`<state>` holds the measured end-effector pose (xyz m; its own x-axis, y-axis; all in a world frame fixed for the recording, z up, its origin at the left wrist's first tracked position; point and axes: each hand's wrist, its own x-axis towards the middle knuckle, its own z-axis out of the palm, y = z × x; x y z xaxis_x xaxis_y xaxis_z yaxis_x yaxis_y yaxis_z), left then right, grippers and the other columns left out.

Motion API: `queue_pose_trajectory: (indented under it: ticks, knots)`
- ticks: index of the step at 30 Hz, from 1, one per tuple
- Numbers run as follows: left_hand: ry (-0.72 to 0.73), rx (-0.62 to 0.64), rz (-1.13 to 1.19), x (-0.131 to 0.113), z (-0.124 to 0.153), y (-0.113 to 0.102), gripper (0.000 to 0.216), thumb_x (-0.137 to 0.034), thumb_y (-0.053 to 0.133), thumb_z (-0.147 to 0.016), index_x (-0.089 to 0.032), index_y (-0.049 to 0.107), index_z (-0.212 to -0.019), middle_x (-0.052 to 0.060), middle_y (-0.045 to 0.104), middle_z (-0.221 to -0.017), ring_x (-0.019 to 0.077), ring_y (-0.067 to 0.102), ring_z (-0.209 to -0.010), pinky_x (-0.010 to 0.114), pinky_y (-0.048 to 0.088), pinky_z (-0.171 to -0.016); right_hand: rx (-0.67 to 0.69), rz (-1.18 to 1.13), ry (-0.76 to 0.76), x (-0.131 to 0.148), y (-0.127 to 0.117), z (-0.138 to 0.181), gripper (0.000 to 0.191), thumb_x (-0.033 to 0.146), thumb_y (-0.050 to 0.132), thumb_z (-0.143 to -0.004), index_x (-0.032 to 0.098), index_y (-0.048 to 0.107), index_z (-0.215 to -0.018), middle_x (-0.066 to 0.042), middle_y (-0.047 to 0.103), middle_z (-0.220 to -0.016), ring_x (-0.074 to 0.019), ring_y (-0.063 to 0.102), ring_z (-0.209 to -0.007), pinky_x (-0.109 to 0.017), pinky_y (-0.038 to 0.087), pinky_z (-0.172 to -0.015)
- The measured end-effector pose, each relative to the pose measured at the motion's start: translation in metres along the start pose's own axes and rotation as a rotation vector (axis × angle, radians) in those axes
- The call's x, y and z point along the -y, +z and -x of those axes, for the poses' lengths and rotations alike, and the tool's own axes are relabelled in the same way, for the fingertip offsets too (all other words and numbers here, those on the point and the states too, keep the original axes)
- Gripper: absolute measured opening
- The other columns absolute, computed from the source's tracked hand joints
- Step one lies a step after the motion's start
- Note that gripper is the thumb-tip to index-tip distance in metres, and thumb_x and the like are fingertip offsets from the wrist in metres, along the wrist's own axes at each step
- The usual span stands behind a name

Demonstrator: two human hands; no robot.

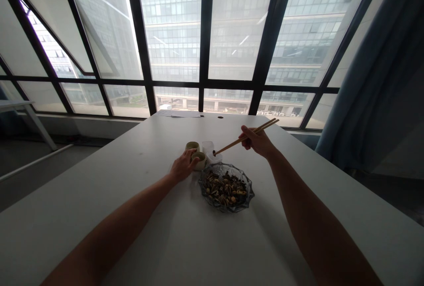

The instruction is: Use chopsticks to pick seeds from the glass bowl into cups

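The right hand is closed around a pair of wooden chopsticks, gripping them toward their upper ends, which point to the right edge of the white table. The chopsticks slope down and leftward; at their lower tips is a small dark piece, well apart from the fingers and at the mouth of the nearer clear plastic container. Whether the tips pinch it firmly cannot be told. The left hand touches the nearer green-rimmed cup, thumb and fingers at its left side; how firmly they press cannot be determined. The farther green-rimmed cup stands just beyond, toward the table's far edge, and a second clear container stands to its right. On the near side of this group sits a faceted glass bowl containing striped seeds and paler rounded pieces. Paper lies along the far edge.
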<state>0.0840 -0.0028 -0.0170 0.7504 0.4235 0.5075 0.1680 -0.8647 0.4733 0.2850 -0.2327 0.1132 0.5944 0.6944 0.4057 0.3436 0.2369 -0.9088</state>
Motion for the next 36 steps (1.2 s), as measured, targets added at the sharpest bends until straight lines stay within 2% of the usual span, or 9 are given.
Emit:
queue_pose_trajectory:
  ticks: [2, 4, 8, 12, 15, 20, 24, 31, 36]
  knots:
    - [-0.046, -0.051, 0.035, 0.004, -0.003, 0.001, 0.046, -0.046, 0.029, -0.104, -0.024, 0.055, -0.135, 0.01, 0.064, -0.133, 0.0264, 0.066, -0.115, 0.043, 0.056, -0.095, -0.039, 0.044, -0.062, 0.006, 0.003, 0.002, 0.063, 0.078, 0.075, -0.064, 0.015, 0.068, -0.061, -0.003, 0.058, -0.042, -0.0106, 0.048, -0.032, -0.024, 0.037, -0.031]
    - [-0.101, -0.098, 0.017, 0.009, -0.006, 0.001, 0.045, -0.039, 0.028, -0.104, -0.024, 0.056, -0.136, 0.012, 0.066, -0.127, 0.0273, 0.065, -0.116, 0.045, 0.054, -0.097, -0.085, 0.115, -0.139, 0.014, 0.007, 0.006, 0.062, 0.077, 0.071, -0.069, 0.015, 0.068, -0.063, -0.003, 0.06, -0.046, -0.0115, 0.052, -0.035, -0.024, 0.041, -0.034]
    - [-0.171, -0.093, -0.152, 0.02, -0.012, 0.003, 0.042, -0.034, 0.049, -0.096, -0.024, 0.055, -0.137, 0.015, 0.065, -0.12, 0.0327, 0.064, -0.114, 0.048, 0.055, -0.092, -0.091, 0.245, -0.273, 0.032, 0.017, 0.017, 0.06, 0.074, 0.066, -0.078, 0.016, 0.069, -0.066, -0.005, 0.063, -0.051, -0.0125, 0.057, -0.04, -0.025, 0.046, -0.039]
    - [-0.085, -0.107, -0.158, 0.029, -0.016, 0.005, 0.041, -0.026, 0.061, -0.088, -0.023, 0.057, -0.128, 0.014, 0.064, -0.126, 0.0313, 0.063, -0.118, 0.047, 0.054, -0.097, -0.014, 0.312, -0.344, 0.045, 0.026, 0.023, 0.059, 0.072, 0.063, -0.083, 0.016, 0.069, -0.067, -0.005, 0.065, -0.053, -0.0125, 0.059, -0.043, -0.024, 0.047, -0.041]
    - [-0.035, -0.122, -0.091, 0.035, -0.02, 0.006, 0.033, -0.02, 0.064, -0.083, -0.021, 0.059, -0.115, 0.014, 0.065, -0.13, 0.0315, 0.062, -0.121, 0.047, 0.052, -0.101, 0.024, 0.312, -0.356, 0.049, 0.03, 0.024, 0.058, 0.071, 0.062, -0.085, 0.016, 0.068, -0.068, -0.004, 0.065, -0.053, -0.0123, 0.059, -0.042, -0.024, 0.046, -0.04]
    - [-0.007, -0.147, 0.033, 0.04, -0.024, 0.007, 0.02, -0.015, 0.067, -0.076, -0.02, 0.061, -0.094, 0.013, 0.068, -0.124, 0.0299, 0.065, -0.115, 0.044, 0.056, -0.097, 0.045, 0.294, -0.356, 0.049, 0.031, 0.025, 0.057, 0.07, 0.063, -0.085, 0.015, 0.069, -0.068, -0.003, 0.065, -0.051, -0.0119, 0.059, -0.041, -0.023, 0.046, -0.039]
    - [0.063, -0.196, 0.064, 0.041, -0.024, 0.008, 0.015, -0.012, 0.069, -0.069, -0.019, 0.06, -0.078, 0.013, 0.065, -0.129, 0.0309, 0.064, -0.116, 0.046, 0.056, -0.097, 0.033, 0.251, -0.348, 0.05, 0.031, 0.025, 0.057, 0.069, 0.064, -0.084, 0.015, 0.07, -0.067, -0.003, 0.065, -0.051, -0.0112, 0.058, -0.04, -0.023, 0.046, -0.038]
    - [0.123, -0.244, 0.021, 0.047, -0.024, 0.012, 0.014, -0.007, 0.065, -0.067, -0.018, 0.06, -0.074, 0.016, 0.063, -0.13, 0.0339, 0.06, -0.123, 0.051, 0.054, -0.101, -0.022, 0.156, -0.342, 0.054, 0.031, 0.025, 0.059, 0.073, 0.067, -0.079, 0.015, 0.071, -0.067, -0.003, 0.063, -0.048, -0.0117, 0.056, -0.037, -0.023, 0.046, -0.035]
    - [0.143, -0.265, 0.003, 0.051, -0.024, 0.015, 0.016, -0.006, 0.063, -0.067, -0.019, 0.059, -0.075, 0.016, 0.062, -0.131, 0.0343, 0.06, -0.124, 0.052, 0.054, -0.1, -0.026, 0.152, -0.344, 0.051, 0.028, 0.023, 0.057, 0.071, 0.066, -0.081, 0.015, 0.071, -0.068, -0.003, 0.064, -0.049, -0.0117, 0.056, -0.037, -0.023, 0.047, -0.036]
